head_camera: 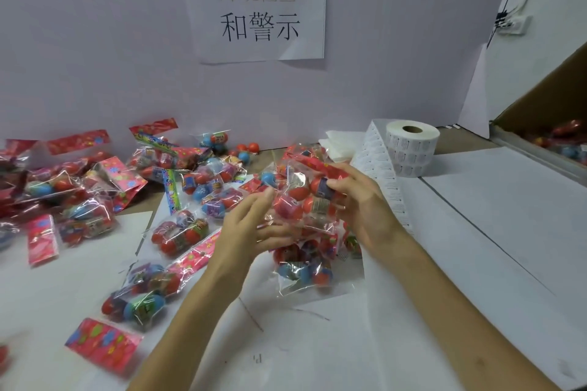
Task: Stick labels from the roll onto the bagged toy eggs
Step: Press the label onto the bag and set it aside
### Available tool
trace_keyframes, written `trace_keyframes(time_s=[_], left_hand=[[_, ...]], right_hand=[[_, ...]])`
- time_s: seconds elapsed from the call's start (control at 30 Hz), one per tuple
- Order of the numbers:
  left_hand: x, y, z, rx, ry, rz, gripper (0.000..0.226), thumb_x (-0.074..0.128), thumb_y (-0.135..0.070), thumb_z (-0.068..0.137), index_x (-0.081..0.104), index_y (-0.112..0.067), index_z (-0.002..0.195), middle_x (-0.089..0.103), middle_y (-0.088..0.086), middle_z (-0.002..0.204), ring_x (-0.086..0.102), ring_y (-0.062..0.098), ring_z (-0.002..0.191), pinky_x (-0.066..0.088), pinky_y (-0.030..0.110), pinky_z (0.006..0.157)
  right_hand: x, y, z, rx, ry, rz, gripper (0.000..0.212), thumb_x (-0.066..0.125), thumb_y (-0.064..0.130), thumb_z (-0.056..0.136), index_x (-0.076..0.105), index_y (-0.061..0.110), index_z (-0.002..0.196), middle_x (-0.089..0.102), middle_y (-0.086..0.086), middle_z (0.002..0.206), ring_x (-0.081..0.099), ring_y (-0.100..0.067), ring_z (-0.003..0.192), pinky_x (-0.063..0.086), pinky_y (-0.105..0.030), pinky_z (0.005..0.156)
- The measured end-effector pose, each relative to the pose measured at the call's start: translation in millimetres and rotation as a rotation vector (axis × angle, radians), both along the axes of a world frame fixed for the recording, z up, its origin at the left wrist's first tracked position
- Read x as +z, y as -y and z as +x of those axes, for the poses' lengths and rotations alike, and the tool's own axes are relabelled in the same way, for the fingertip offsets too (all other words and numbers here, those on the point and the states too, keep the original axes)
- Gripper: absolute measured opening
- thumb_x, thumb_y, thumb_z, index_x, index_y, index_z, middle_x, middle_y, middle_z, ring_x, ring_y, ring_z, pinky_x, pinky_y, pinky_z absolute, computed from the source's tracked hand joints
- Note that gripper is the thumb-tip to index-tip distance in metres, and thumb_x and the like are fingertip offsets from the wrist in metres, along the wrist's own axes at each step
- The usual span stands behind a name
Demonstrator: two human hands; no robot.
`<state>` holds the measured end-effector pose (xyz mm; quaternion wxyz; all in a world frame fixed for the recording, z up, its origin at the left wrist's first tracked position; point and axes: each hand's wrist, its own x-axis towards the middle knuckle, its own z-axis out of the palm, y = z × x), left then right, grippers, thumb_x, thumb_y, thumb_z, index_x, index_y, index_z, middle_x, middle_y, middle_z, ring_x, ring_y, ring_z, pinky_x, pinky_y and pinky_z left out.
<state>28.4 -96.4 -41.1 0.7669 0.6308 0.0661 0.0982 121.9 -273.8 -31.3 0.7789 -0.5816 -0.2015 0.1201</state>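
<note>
A clear bag of red toy eggs is held up above the table between both hands. My right hand grips its right side, thumb on top of an egg. My left hand supports it from the left and below with fingers fairly straight. Another bag of red and blue eggs lies just beneath. The white label roll stands at the back right, and its strip of labels trails down toward me behind my right hand.
Several bagged toy eggs with red card headers are heaped across the left half of the white table. Loose eggs lie by the back wall. A cardboard box with more bags stands at the right edge.
</note>
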Motion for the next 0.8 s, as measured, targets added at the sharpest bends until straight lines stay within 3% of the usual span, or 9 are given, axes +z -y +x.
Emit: trace_keyframes(time_s=[0.1, 0.17, 0.3, 0.4, 0.53, 0.63, 0.8], left_hand=[[-2.5, 1.6, -0.8, -0.103, -0.02, 0.025, 0.052, 0.078, -0.043, 0.081, 0.071, -0.013, 0.123, 0.077, 0.011, 0.113, 0.077, 0.029, 0.099, 0.064, 0.035, 0.081], [-5.0, 0.2, -0.9, -0.102, -0.012, 0.006, 0.049, 0.083, -0.033, 0.081, 0.071, -0.009, 0.122, 0.077, 0.011, 0.113, 0.075, 0.027, 0.104, 0.063, 0.038, 0.086], [-5.7, -2.4, -2.1, -0.043, 0.007, 0.017, 0.051, 0.079, -0.026, 0.075, 0.07, -0.008, 0.123, 0.078, 0.009, 0.109, 0.076, 0.026, 0.102, 0.063, 0.031, 0.081], [-5.9, -1.4, -1.4, -0.011, 0.019, 0.084, 0.052, 0.079, -0.028, 0.073, 0.071, -0.01, 0.122, 0.079, 0.008, 0.107, 0.076, 0.026, 0.099, 0.063, 0.035, 0.081], [-5.4, -0.7, -1.5, 0.006, 0.031, 0.15, 0.053, 0.079, -0.034, 0.069, 0.072, -0.014, 0.118, 0.08, 0.001, 0.103, 0.077, 0.021, 0.096, 0.064, 0.037, 0.083], [-5.7, -0.8, -1.6, -0.008, 0.028, 0.183, 0.053, 0.079, -0.037, 0.069, 0.072, -0.017, 0.118, 0.079, -0.001, 0.105, 0.076, 0.019, 0.099, 0.064, 0.038, 0.085], [-7.3, 0.6, -1.6, -0.024, 0.036, 0.196, 0.044, 0.078, -0.04, 0.07, 0.072, -0.025, 0.111, 0.079, -0.008, 0.101, 0.076, 0.016, 0.098, 0.063, 0.031, 0.075]], right_hand=[[0.5, -0.9, -4.7, -0.01, 0.044, -0.06, 0.032, 0.065, 0.025, 0.083, 0.072, 0.012, 0.111, 0.071, -0.02, 0.102, 0.069, -0.036, 0.098, 0.056, -0.052, 0.089], [1.6, -0.3, -9.3, 0.0, 0.061, -0.079, 0.03, 0.065, 0.027, 0.087, 0.072, 0.012, 0.112, 0.072, -0.021, 0.11, 0.069, -0.04, 0.105, 0.058, -0.054, 0.09], [6.7, 1.3, -16.2, -0.017, 0.166, -0.162, 0.034, 0.072, 0.029, 0.087, 0.069, 0.014, 0.118, 0.073, -0.013, 0.113, 0.071, -0.03, 0.108, 0.06, -0.045, 0.09], [6.6, 0.7, -16.0, -0.044, 0.198, -0.218, 0.042, 0.077, 0.027, 0.08, 0.067, 0.01, 0.118, 0.073, -0.01, 0.115, 0.071, -0.023, 0.107, 0.06, -0.038, 0.09], [1.7, -0.3, -11.5, -0.07, 0.123, -0.194, 0.017, 0.07, 0.017, 0.094, 0.071, 0.014, 0.111, 0.076, -0.01, 0.107, 0.073, -0.023, 0.102, 0.062, -0.028, 0.078], [0.5, -0.7, -9.5, -0.056, 0.091, -0.145, 0.015, 0.069, 0.017, 0.095, 0.073, 0.019, 0.109, 0.077, -0.006, 0.106, 0.074, -0.02, 0.1, 0.06, -0.026, 0.072], [-2.9, -0.4, -6.0, -0.053, 0.062, -0.158, 0.02, 0.071, 0.016, 0.093, 0.072, 0.013, 0.113, 0.075, -0.012, 0.111, 0.073, -0.027, 0.104, 0.061, -0.046, 0.088]])
